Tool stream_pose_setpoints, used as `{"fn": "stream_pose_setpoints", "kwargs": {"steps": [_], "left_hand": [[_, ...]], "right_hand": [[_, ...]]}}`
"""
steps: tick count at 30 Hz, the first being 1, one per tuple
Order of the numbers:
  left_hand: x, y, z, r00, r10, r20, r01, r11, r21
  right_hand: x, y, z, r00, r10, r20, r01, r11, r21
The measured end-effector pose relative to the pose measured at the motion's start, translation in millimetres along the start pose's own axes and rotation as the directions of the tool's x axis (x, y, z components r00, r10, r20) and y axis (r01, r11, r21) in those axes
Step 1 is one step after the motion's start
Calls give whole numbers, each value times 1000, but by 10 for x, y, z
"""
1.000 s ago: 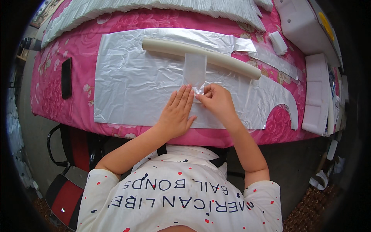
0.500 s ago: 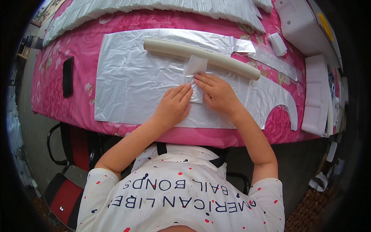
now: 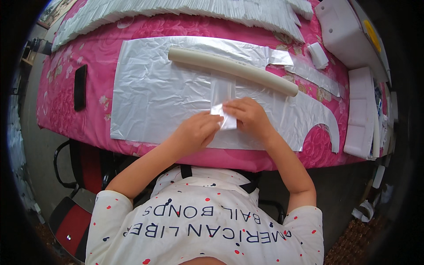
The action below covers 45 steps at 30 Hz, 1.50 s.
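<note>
A narrow, folded strip of translucent plastic film (image 3: 227, 122) lies in front of me, its near end doubled over and catching the light. My left hand (image 3: 195, 130) pinches the left edge of that end. On the opposite edge, the fingers of my right hand (image 3: 250, 115) are closed over the film. Beneath both hands spreads a large silvery-white plastic sheet (image 3: 148, 97), wrinkled, with a rounded cut-out at its right end. A long off-white tube (image 3: 234, 69) rests across the sheet beyond my hands, over the strip's far end.
Pink flowered cloth (image 3: 95, 126) covers the table. A black phone-like slab (image 3: 80, 87) lies at left. Stacked white folded plastic (image 3: 176, 9) lines the back. A small white bundle (image 3: 318, 56) and white foam boxes (image 3: 358, 112) stand at right. A red-and-black chair (image 3: 88, 170) is at lower left.
Both hands have drawn nearer to me. The strip's near end, flat before, is now lifted and folded between my fingers. The tube appears to stay in place.
</note>
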<state>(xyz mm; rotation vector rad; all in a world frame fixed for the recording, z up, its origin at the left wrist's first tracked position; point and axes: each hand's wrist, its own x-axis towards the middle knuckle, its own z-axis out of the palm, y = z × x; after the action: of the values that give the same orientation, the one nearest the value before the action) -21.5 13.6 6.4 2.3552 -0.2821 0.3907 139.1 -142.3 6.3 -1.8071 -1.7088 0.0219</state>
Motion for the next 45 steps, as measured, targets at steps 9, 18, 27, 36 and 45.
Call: {"fn": "stream_pose_setpoints", "kwargs": {"steps": [9, 18, 27, 36, 45], "left_hand": [[-242, 108, -121, 980, 43, 196, -78, 981, 177], [-68, 184, -74, 802, -575, 160, 582, 813, 2], [228, 22, -163, 663, -743, 87, 726, 611, -316], [153, 13, 127, 999, -43, -32, 50, 970, 236], [250, -9, 382, 960, -279, 21, 257, 908, 331]], "right_hand": [[-211, -447, 87, 1000, 12, 14, -13, 999, 32], [-135, -439, 42, 822, 561, 96, -567, 793, 224], [268, -219, -81, 375, 770, 515, -926, 293, 237], [330, -80, -81, 294, 719, 630, -955, 199, 219], [286, -93, -27, 338, 732, 592, -939, 216, 269]]}}
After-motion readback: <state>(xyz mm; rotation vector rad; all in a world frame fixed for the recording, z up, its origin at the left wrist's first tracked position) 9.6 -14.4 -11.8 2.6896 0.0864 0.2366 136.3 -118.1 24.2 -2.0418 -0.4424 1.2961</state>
